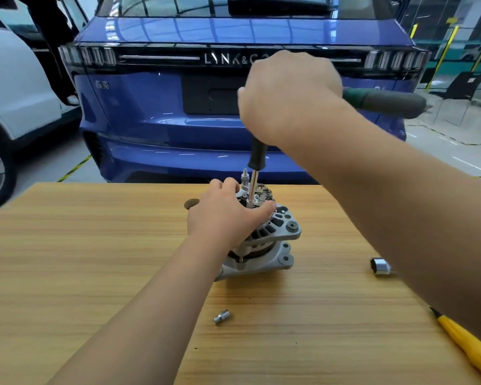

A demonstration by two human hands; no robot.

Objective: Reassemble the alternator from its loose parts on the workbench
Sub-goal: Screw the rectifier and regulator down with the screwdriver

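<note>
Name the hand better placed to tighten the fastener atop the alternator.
Right. The right hand grips the driver, whose tip sits on the alternator; the left hand steadies it.

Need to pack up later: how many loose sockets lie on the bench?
2: a socket in front of the alternator, another right of it; more may be hidden.

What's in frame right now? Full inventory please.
alternator: 1, grey, bench centre
T-handle driver: 1, black shaft, green-grey handle, tip on alternator
small socket: 1, silver, bench, near side
cylindrical part: 1, silver-black, bench right
yellow tool: 1, yellow, bench right edge
disc: 1, brown, behind alternator
workbench: 1, light wood
blue car: 1, behind bench
white car: 1, far left
left hand: 1, holds alternator
right hand: 1, grips T-handle driver
</note>
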